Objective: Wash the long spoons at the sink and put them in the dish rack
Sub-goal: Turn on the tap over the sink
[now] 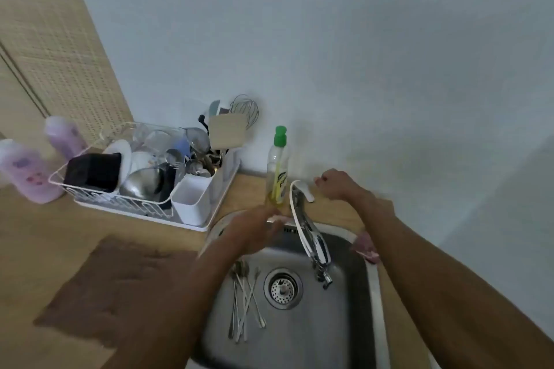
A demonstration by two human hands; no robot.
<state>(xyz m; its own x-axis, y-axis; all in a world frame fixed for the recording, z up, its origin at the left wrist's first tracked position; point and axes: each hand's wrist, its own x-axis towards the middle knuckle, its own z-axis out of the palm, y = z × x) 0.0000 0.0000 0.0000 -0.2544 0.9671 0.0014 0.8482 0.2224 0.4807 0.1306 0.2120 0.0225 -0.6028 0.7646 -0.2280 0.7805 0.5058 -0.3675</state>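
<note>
Several long spoons lie crossed in a heap on the left floor of the steel sink. My left hand hovers, blurred, over the sink's back rim, close to the foot of the dish soap bottle; something pale shows at its fingertips, too smeared to identify. My right hand is on the counter behind the sink, fingers curled, right beside the end of the white tap lever. The white wire dish rack stands to the left, full of dishes, with a white cutlery cup at its near right corner.
The chrome tap spout reaches over the basin above the drain. A pink cloth sits on the sink's right rim. A brown mat covers the counter at left. Two purple bottles stand beyond the rack.
</note>
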